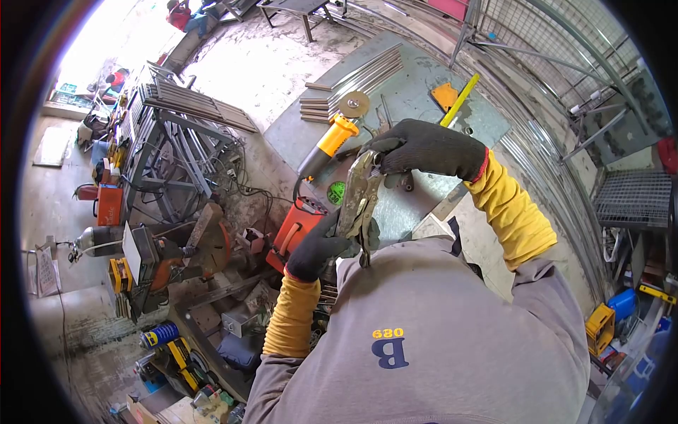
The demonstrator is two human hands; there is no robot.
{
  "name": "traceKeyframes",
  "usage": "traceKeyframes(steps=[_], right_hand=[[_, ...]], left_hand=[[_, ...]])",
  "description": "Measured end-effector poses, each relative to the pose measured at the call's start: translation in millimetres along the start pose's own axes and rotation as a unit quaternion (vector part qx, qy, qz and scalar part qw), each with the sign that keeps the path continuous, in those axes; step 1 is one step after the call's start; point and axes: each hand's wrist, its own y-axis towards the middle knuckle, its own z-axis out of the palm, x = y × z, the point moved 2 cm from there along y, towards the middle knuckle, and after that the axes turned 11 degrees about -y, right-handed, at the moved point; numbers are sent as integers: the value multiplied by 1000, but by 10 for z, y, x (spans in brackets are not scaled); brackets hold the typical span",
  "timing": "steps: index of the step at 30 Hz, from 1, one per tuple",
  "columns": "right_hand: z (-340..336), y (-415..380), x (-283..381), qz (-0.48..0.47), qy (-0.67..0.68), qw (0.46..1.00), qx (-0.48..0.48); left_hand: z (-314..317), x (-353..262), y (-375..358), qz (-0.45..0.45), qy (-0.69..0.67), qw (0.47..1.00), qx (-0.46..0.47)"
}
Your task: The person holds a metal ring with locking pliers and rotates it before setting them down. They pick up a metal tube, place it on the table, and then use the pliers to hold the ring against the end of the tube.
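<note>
A worn metal pair of locking pliers is held up in front of my chest, above the edge of the metal-topped table. My left hand, in a black glove, is closed around the lower part of the pliers. At their upper end, the fingers of my right hand, also black-gloved, close on the tool; the fingertips are partly hidden. Just beyond the pliers lies a yellow angle grinder with a round disc. A green round label or disc shows beside the pliers.
Cut metal bars, an orange angle piece and a yellow-green strip lie on the table. An orange-red machine stands left. Further left are a cut-off saw and stacked steel frames. A distant person is top left.
</note>
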Motion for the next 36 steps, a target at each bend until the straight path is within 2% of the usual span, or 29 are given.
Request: traceKeyframes(steps=[2,5,7,11,13,14,17,19,23,25,29,31,36], right_hand=[[-6,5,11,4,-12,1000,8],[6,-69,159,1,-13,1000,18],[31,-110,168,-14,122,992,25],[118,-53,-26,-70,219,973,0],[146,-57,-52,-100,271,956,-51],[193,-47,-64,-100,271,956,-51],[369,-25,-26,-60,245,959,-130],[403,-28,16,-51,230,961,-143],[352,-22,34,-61,149,969,-187],[274,-21,30,-58,113,977,-173],[139,-28,82,-68,12,988,-141],[115,-41,133,-62,12,988,-139],[77,-36,190,-39,-7,993,-111]], left_hand=[[5,-7,-7,1,-8,1000,14],[-46,38,-33,13,-1,1000,-18],[-55,76,-25,12,-54,998,-17],[-32,102,-45,45,-101,994,-11],[93,16,-23,47,-133,989,42],[98,22,-16,47,-133,989,42],[110,44,-24,71,-136,987,52],[102,79,-52,61,-77,994,-49],[165,0,-71,41,-81,996,-19],[206,-43,-76,6,-79,997,-18],[171,-38,-48,21,-82,996,10],[198,-80,-39,19,-52,998,18],[254,-76,-58,18,-75,997,1]])
